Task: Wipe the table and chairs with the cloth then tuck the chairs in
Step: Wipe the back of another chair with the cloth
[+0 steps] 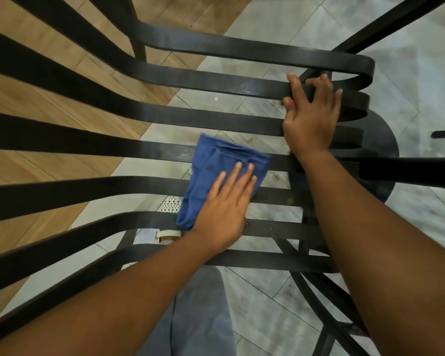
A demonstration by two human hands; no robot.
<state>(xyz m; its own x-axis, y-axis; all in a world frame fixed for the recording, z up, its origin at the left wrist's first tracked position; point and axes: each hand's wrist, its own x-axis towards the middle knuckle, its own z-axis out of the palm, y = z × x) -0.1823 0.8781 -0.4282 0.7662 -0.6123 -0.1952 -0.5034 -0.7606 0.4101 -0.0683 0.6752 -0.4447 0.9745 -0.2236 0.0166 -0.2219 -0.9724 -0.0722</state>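
Observation:
A black slatted metal chair (144,116) fills the view from above, its seat slats running left to right. A folded blue cloth (224,160) lies across the middle slats. My left hand (224,206) presses flat on the cloth with straight fingers. My right hand (311,116) rests on the far slats near the seat's front edge, its fingers curled over one slat. The table is not in view.
Grey floor tiles (267,21) show through the slats, with wood-look flooring (23,80) at the left. A dark round base (383,140) sits under the chair's front edge. My grey trouser leg (201,317) and sandalled foot (167,236) are below the seat.

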